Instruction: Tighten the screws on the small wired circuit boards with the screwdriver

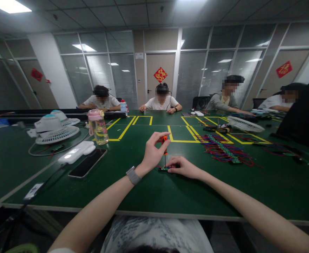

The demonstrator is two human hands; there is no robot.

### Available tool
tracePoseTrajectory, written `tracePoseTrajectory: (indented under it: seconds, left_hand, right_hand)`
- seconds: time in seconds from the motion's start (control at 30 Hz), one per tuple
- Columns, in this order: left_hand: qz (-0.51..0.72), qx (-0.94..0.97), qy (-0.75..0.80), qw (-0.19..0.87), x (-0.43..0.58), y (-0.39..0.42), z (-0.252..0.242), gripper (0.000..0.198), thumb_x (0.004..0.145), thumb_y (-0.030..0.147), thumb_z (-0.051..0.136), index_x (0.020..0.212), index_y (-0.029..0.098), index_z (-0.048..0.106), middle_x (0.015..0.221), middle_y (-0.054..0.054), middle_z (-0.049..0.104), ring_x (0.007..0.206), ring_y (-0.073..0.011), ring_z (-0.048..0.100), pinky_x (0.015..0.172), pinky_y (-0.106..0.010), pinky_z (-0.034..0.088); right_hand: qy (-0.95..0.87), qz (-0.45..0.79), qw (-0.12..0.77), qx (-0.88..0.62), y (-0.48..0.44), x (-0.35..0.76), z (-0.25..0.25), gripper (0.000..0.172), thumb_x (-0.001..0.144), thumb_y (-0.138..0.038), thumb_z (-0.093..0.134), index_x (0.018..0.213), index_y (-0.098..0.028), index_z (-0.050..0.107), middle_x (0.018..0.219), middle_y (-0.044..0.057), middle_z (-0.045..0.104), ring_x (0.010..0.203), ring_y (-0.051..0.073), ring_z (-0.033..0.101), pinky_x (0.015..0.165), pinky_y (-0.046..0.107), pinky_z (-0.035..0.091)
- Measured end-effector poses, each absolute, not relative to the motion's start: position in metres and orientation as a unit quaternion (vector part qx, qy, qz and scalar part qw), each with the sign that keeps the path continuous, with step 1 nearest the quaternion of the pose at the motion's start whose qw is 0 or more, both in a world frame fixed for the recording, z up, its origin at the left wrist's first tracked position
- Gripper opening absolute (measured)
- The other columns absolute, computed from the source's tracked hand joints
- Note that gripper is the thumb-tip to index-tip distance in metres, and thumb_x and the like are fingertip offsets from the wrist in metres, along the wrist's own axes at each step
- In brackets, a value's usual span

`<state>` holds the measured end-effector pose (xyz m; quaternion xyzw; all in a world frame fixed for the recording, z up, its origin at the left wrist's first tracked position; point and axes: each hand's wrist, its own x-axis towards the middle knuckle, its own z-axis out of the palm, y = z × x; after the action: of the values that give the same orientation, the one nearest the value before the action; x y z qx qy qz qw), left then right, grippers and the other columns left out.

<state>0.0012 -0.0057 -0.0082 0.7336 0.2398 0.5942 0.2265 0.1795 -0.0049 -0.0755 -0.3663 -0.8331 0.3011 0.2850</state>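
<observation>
My left hand [154, 149], with a watch on its wrist, is closed around the orange and black handle of a screwdriver [165, 143]. The screwdriver stands upright, its thin shaft reaching down to a small green circuit board [164, 169] on the table. From the right, my right hand [182, 166] pinches the board's right end with its fingertips. Some wires seem to show by those fingers, but they are too small to make out well.
A phone [88, 163], a white power strip [77, 152], a pink-lidded bottle [98, 127] and white fans [56, 128] stand left on the green table [144, 196]. Right lies a row of wired circuit boards [224, 147]. Several people sit across, beyond yellow tape markings [126, 128].
</observation>
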Motion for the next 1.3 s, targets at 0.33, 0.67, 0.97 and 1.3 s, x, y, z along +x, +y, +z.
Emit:
tracePoseTrajectory:
  seconds: [0.33,0.67,0.97,1.3]
  left_hand:
    - [0.59,0.731,0.213,0.269,0.0024,-0.0042,-0.0099,0.031,0.091,0.026,0.048,0.12,0.021,0.057,0.11,-0.007,0.06,0.097,-0.0155,0.06,0.088,-0.03,0.048]
    - [0.574,0.742,0.199,0.284,0.0022,-0.003,-0.0097,0.035,0.094,0.025,0.041,0.126,0.022,0.052,0.119,-0.008,0.058,0.106,-0.0163,0.058,0.094,-0.032,0.045]
    - [0.58,0.743,0.235,0.236,0.0006,-0.0056,-0.0074,0.029,0.091,0.027,0.046,0.117,0.023,0.06,0.113,-0.007,0.056,0.101,-0.0158,0.056,0.09,-0.03,0.045]
    - [0.588,0.738,0.256,0.209,0.0009,-0.0062,-0.0086,0.025,0.087,0.03,0.055,0.109,0.022,0.064,0.102,-0.006,0.058,0.092,-0.0148,0.057,0.083,-0.027,0.046]
  right_hand:
    - [-0.832,0.305,0.281,-0.369,-0.0067,0.1784,-0.0731,0.028,0.079,-0.038,0.065,0.096,-0.017,0.072,0.082,0.004,0.061,0.069,0.014,0.053,0.065,0.027,0.044]
    - [-0.833,0.304,0.277,-0.371,-0.0069,0.1788,-0.0723,0.028,0.08,-0.036,0.065,0.098,-0.017,0.072,0.085,0.005,0.061,0.07,0.014,0.054,0.066,0.027,0.046]
    - [-0.835,0.3,0.28,-0.367,-0.006,0.1794,-0.0738,0.027,0.08,-0.036,0.064,0.098,-0.018,0.072,0.085,0.005,0.062,0.072,0.015,0.055,0.069,0.028,0.046]
    - [-0.837,0.295,0.281,-0.364,-0.0051,0.179,-0.0747,0.025,0.08,-0.035,0.065,0.097,-0.018,0.072,0.082,0.004,0.061,0.071,0.014,0.054,0.067,0.027,0.044]
